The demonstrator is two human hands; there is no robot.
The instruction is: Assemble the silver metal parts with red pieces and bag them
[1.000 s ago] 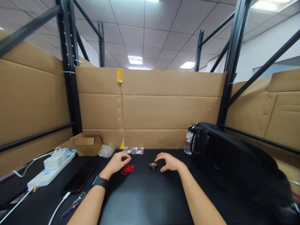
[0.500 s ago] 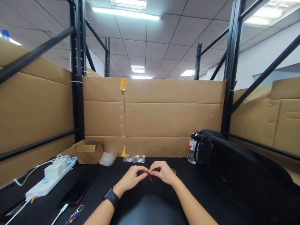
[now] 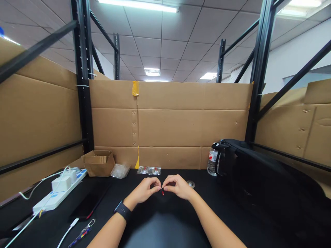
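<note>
Pinching the red bit (image 3: 162, 193) at its top, left hand (image 3: 143, 190) and right hand (image 3: 178, 186) hold it together; it seems light, so grip softly there.

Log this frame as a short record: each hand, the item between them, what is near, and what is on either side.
left hand: fingertips pinched at a small red piece; dark watch on the wrist
right hand: fingertips pinched at the same piece
item detail: hangs below the fingertips; exact shape too small to tell
near right hand: round disc, partly hidden
beyond hands: clear packets
left side: cardboard box, plastic bag, power strip, phone, keychain
right side: bottle, black bag
</note>
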